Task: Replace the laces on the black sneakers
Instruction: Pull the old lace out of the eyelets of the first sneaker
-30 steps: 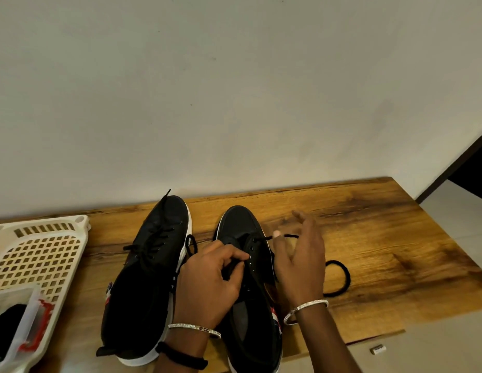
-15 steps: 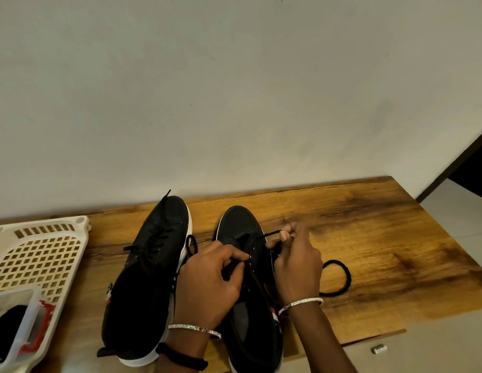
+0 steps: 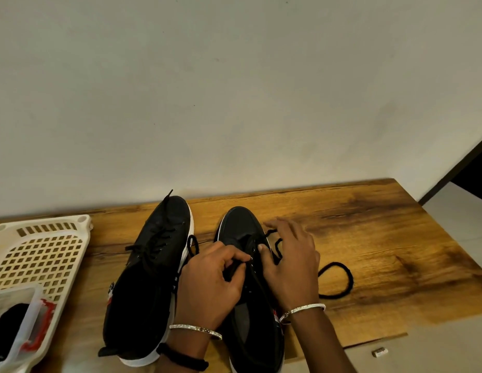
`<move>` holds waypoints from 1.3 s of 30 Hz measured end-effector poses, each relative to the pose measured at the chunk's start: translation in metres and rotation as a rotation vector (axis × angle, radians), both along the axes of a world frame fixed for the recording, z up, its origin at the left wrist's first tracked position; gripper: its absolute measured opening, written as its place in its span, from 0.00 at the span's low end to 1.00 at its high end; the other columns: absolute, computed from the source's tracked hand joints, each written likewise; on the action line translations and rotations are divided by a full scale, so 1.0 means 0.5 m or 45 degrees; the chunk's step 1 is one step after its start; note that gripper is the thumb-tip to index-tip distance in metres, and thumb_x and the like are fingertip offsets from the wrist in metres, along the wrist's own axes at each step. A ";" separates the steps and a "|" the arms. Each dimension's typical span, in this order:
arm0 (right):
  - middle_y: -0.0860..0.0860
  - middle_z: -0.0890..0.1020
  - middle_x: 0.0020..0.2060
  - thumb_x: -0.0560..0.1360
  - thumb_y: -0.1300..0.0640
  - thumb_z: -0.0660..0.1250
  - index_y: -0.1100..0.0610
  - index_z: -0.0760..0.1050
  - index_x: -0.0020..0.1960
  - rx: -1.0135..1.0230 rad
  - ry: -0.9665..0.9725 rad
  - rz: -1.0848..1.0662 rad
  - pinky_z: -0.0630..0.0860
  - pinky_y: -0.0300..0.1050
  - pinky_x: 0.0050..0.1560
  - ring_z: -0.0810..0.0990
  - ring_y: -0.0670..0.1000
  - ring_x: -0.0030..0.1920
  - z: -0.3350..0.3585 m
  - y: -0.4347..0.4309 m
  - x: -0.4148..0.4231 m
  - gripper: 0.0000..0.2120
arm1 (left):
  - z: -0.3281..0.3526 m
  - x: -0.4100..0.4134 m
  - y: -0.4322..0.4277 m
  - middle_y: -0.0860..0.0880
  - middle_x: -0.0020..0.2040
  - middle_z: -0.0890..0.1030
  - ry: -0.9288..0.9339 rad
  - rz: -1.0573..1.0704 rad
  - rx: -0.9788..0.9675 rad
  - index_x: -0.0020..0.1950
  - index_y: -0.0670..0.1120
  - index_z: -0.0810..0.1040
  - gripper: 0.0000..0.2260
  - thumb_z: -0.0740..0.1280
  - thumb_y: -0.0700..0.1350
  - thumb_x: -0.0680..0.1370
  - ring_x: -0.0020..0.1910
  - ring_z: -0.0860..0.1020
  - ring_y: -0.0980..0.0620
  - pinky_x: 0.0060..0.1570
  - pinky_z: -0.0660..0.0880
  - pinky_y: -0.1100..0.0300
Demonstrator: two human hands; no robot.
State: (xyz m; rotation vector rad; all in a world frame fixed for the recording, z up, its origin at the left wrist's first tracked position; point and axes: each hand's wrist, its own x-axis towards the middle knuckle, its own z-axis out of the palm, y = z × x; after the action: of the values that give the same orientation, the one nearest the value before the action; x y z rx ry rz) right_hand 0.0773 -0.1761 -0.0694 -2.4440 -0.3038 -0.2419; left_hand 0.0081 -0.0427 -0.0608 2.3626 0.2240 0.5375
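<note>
Since half a second ago, the right hand (image 3: 291, 262) has uncurled, its fingers now spread over the slack black lace (image 3: 339, 278) beside the right sneaker (image 3: 240, 224), mid-counter (image 3: 369, 238) near the back edge. Meanwhile the left hand (image 3: 210, 284) pinches the lace at an eyelet. Threading seems underway; the left sneaker (image 3: 153, 265) looks laced.

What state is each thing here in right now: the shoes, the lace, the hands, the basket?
Sneaker by the basket: laced, ends loose, lying on the table.
Sneaker under the hands: partly laced.
Lace: threaded near the toe, free part looped on the table.
Left hand: pinches the lace at an eyelet.
Right hand: fingers spread over the lace.
Basket: holds a clear packet.
</note>
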 end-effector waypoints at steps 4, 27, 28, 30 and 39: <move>0.41 0.83 0.47 0.75 0.57 0.73 0.45 0.80 0.51 0.009 -0.048 0.032 0.67 0.49 0.51 0.81 0.48 0.49 -0.007 0.006 -0.002 0.09 | 0.000 0.001 0.001 0.59 0.34 0.75 0.000 -0.002 -0.002 0.44 0.59 0.84 0.11 0.78 0.43 0.68 0.38 0.76 0.59 0.33 0.73 0.67; 0.45 0.77 0.63 0.75 0.55 0.71 0.46 0.72 0.68 -0.016 -0.021 -0.067 0.70 0.56 0.59 0.71 0.53 0.65 0.000 0.002 0.002 0.22 | -0.002 0.001 0.002 0.59 0.34 0.75 -0.048 -0.011 -0.050 0.43 0.57 0.84 0.11 0.77 0.42 0.68 0.37 0.75 0.59 0.32 0.76 0.60; 0.43 0.79 0.60 0.75 0.54 0.71 0.44 0.75 0.64 -0.095 -0.029 -0.035 0.69 0.55 0.57 0.73 0.53 0.63 -0.007 0.006 0.000 0.18 | -0.002 0.000 0.002 0.59 0.34 0.75 -0.048 -0.012 -0.055 0.43 0.57 0.84 0.10 0.77 0.42 0.68 0.37 0.75 0.59 0.32 0.76 0.60; 0.42 0.82 0.52 0.75 0.53 0.72 0.44 0.79 0.55 -0.149 -0.055 -0.031 0.65 0.51 0.52 0.75 0.53 0.58 -0.014 0.009 -0.002 0.10 | 0.000 -0.001 0.003 0.59 0.34 0.75 -0.044 -0.012 -0.055 0.43 0.57 0.84 0.11 0.77 0.42 0.68 0.37 0.75 0.61 0.32 0.76 0.60; 0.39 0.75 0.33 0.81 0.60 0.64 0.48 0.69 0.46 0.264 0.105 -0.188 0.69 0.47 0.43 0.78 0.51 0.39 -0.012 0.013 -0.003 0.09 | -0.002 -0.002 0.003 0.58 0.34 0.76 -0.022 -0.006 -0.045 0.44 0.58 0.84 0.11 0.78 0.42 0.69 0.37 0.76 0.58 0.32 0.75 0.62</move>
State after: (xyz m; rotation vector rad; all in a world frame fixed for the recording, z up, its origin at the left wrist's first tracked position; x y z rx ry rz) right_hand 0.0759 -0.1695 -0.0756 -2.2654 -0.0587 -0.2238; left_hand 0.0072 -0.0411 -0.0619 2.3226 0.2189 0.5470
